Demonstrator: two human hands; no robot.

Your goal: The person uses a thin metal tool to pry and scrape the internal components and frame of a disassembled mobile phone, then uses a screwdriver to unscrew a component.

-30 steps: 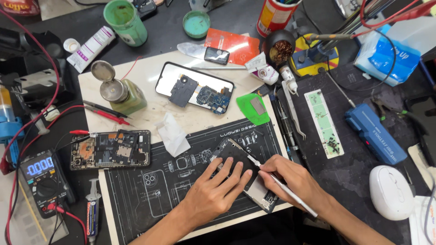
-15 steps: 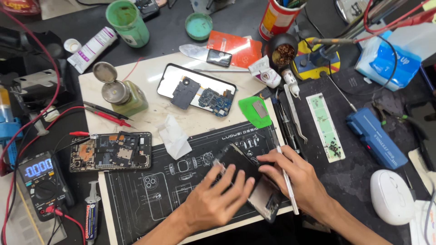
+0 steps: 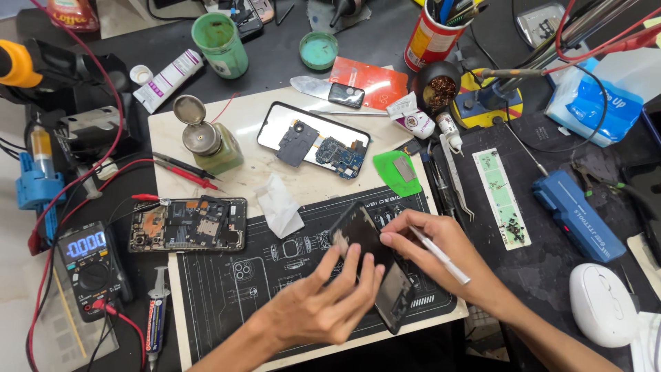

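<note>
Both hands grip dark phone panel (image 3: 375,265), tilted above black mat (image 3: 227,289): left hand (image 3: 323,306) fingers flat beneath, right hand (image 3: 441,251) pinching edge, white stylus (image 3: 441,256) tucked. Red cup (image 3: 428,38) holds pens; black pot (image 3: 441,89) holds brass wool.

The black rectangular phone panel (image 3: 375,269) between the hands looks like smooth, glossy glass. The slim white pen-shaped tool (image 3: 441,256) seems to be matt plastic. Under them, the black printed work mat (image 3: 275,275) looks matt and rubbery. The crumpled white tissue (image 3: 279,210) is soft paper. The round lid of the green bottle (image 3: 190,110) is shiny metal. The white oval mouse (image 3: 606,303) is smooth plastic.
</note>
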